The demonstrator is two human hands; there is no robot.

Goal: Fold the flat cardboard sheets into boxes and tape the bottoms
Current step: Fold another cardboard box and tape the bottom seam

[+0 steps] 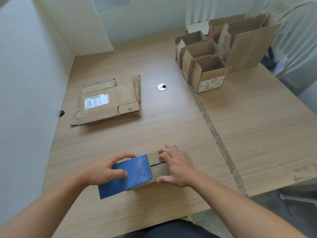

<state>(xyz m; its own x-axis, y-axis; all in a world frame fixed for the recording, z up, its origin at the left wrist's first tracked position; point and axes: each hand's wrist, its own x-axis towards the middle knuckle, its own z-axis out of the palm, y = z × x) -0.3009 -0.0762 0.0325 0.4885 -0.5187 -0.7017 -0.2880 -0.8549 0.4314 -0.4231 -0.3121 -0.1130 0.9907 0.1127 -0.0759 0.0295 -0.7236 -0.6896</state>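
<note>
A small cardboard box (161, 170) lies near the table's front edge with its closed flaps facing up and a dark seam between them. My left hand (104, 169) grips a blue tape dispenser (132, 177) that rests on the left part of the box. My right hand (173, 166) holds the right end of the box, fingers over the far edge and thumb on the near side. A stack of flat cardboard sheets (109, 100) lies at the middle left; the top sheet carries a white label.
Several folded open boxes (205, 66) stand in a row at the back right, with larger open boxes (245, 40) behind them. A round cable grommet (162, 87) sits mid-table. A worn tape line (216, 134) runs along the table's seam. A white wall borders the left.
</note>
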